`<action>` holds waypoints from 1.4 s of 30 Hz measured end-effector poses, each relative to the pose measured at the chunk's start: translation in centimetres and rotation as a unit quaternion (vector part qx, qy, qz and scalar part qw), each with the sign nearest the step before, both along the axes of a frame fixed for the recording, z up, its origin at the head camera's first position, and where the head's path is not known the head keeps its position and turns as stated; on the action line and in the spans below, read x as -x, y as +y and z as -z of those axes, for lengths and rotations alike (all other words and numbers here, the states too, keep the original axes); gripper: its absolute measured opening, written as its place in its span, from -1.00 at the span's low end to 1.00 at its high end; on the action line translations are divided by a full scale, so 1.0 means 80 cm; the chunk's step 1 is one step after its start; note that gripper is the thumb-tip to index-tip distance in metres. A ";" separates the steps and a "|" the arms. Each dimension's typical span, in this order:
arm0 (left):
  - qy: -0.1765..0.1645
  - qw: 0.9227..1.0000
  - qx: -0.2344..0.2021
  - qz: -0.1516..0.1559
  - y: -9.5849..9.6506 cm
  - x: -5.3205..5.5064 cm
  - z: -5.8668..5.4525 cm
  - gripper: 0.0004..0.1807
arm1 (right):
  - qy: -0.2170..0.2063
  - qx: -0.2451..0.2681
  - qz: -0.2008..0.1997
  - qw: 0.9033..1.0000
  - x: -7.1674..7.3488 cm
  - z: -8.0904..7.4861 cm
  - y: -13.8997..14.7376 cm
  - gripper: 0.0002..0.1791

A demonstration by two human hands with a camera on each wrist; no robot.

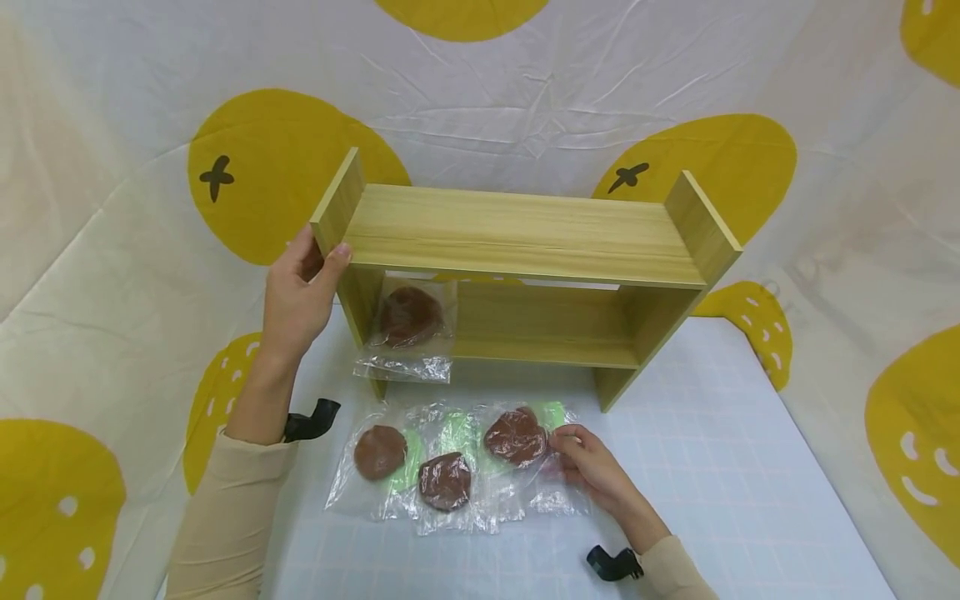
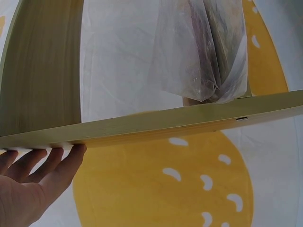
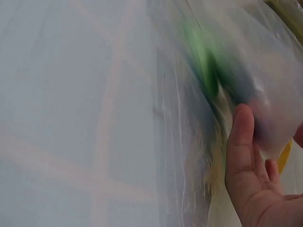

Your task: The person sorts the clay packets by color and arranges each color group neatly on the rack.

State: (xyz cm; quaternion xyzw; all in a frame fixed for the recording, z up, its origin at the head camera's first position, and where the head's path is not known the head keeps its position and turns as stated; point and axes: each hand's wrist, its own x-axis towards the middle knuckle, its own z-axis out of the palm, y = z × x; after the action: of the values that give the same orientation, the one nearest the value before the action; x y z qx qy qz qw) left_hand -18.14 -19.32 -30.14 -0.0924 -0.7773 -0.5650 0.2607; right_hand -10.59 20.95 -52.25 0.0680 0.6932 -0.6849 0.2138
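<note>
My left hand [image 1: 296,292] grips the left side panel of a two-tier wooden shelf [image 1: 525,237], with the thumb over its front edge. In the left wrist view, fingertips [image 2: 78,150] press the panel's outer face. A clear plastic bag [image 1: 405,358] with a dark brown disc lies at the left of the lower tier, overhanging its front. On the table, my right hand [image 1: 596,475] pinches the right edge of another clear bag, which shows a brown disc [image 1: 516,437] and a green patch. The right wrist view has this bag [image 3: 279,80] blurred between thumb and fingers.
Left of the right hand, overlapping bags hold more brown discs, one round [image 1: 380,452] and one nearer me [image 1: 445,482]. They lie on a pale checked tablecloth [image 1: 720,467] before the shelf. A white cloth with yellow shapes [image 1: 300,167] hangs behind.
</note>
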 end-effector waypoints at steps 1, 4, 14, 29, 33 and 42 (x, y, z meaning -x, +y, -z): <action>0.001 1.000 0.001 0.000 0.000 0.000 0.000 -0.52 | -0.004 0.007 0.003 1.000 0.000 0.002 0.001 -0.54; 0.004 1.000 0.005 -0.001 0.000 0.001 0.000 -0.52 | -0.008 0.028 0.003 1.000 0.001 0.008 0.004 -0.40; 0.012 1.000 0.004 0.004 0.002 0.001 0.001 -0.54 | 0.007 0.087 -0.041 0.995 -0.001 0.011 0.001 -0.40; 0.012 1.000 0.001 0.003 0.000 0.001 0.004 -0.53 | 0.003 0.148 -0.073 0.986 -0.003 0.009 0.001 -0.33; 0.014 1.000 0.004 0.002 0.000 0.002 0.004 -0.53 | 0.008 0.158 -0.070 0.985 -0.004 0.009 0.001 -0.35; 0.016 1.000 0.005 0.000 0.000 0.001 0.002 -0.53 | -0.006 0.185 -0.064 0.981 -0.008 -0.004 -0.003 -0.34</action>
State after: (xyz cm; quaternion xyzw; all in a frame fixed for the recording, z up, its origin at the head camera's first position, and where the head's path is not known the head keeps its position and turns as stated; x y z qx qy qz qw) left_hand -18.20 -19.34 -30.30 -0.1030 -0.7759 -0.5597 0.2723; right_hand -9.93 20.70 -51.97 -0.0129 0.5560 -0.7860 0.2698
